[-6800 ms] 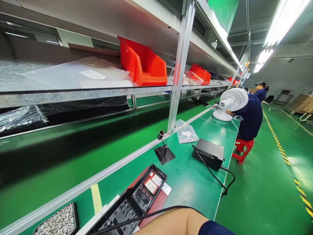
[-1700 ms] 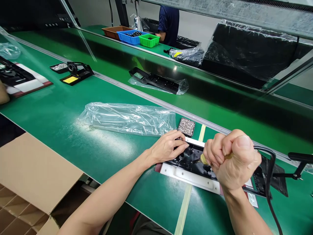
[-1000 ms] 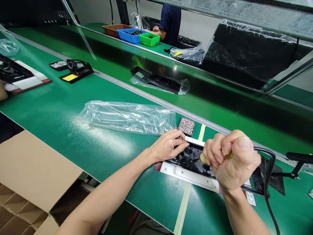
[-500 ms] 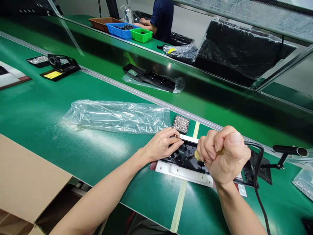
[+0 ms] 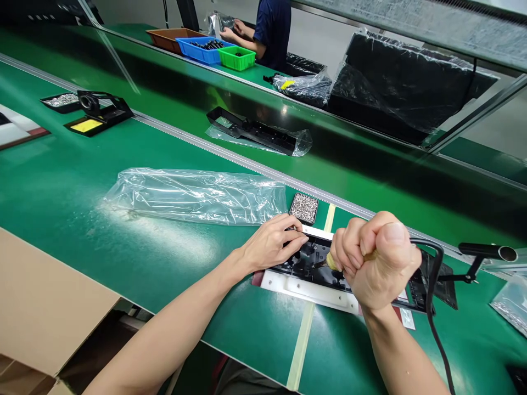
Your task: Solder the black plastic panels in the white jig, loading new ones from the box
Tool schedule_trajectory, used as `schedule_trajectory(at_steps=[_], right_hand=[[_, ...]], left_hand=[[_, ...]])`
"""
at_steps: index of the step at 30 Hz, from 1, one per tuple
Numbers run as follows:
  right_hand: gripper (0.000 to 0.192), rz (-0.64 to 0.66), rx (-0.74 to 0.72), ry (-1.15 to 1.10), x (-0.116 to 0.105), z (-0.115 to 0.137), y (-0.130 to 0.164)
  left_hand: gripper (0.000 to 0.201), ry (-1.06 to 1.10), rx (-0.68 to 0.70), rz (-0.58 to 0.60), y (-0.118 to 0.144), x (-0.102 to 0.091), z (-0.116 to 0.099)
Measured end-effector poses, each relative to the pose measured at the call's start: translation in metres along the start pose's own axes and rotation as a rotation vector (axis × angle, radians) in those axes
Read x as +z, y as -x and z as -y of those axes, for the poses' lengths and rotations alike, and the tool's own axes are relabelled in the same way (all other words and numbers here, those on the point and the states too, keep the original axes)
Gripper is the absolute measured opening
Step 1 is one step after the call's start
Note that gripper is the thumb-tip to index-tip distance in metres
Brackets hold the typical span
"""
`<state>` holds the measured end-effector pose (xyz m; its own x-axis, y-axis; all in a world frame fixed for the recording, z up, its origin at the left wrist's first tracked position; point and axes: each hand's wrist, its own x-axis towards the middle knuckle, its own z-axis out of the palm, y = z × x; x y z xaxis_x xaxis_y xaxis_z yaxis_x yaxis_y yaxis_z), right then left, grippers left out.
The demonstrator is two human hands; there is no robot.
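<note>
The black plastic shell (image 5: 317, 266) lies flat on a white fixture plate (image 5: 307, 289) at the near edge of the bench (image 5: 82, 186), its long axis running left to right. It is directly under both hands. The right hand (image 5: 376, 263) is a closed fist around a corded tool (image 5: 331, 262), tip down into the shell. The left hand (image 5: 272, 247) rests its curled fingers on the shell's left end. A small tray (image 5: 303, 208) of shiny screws sits just behind, beside a crinkled clear bag (image 5: 193, 195).

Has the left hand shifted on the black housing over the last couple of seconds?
No. The left hand rests at the same end of the black housing, just short of the small screw tray; only the camera view has shifted.
</note>
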<state>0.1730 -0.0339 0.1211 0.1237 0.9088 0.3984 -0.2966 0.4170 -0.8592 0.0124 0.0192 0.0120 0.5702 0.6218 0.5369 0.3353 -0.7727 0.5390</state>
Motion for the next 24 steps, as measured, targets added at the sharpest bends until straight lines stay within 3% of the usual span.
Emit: schedule_trajectory(at_steps=[24], right_hand=[[0.047,-0.005,-0.012,0.005,0.0005,-0.0009,0.0002]], left_hand=[[0.029,0.015,-0.003,-0.012,-0.0004,-0.0004,0.0002]])
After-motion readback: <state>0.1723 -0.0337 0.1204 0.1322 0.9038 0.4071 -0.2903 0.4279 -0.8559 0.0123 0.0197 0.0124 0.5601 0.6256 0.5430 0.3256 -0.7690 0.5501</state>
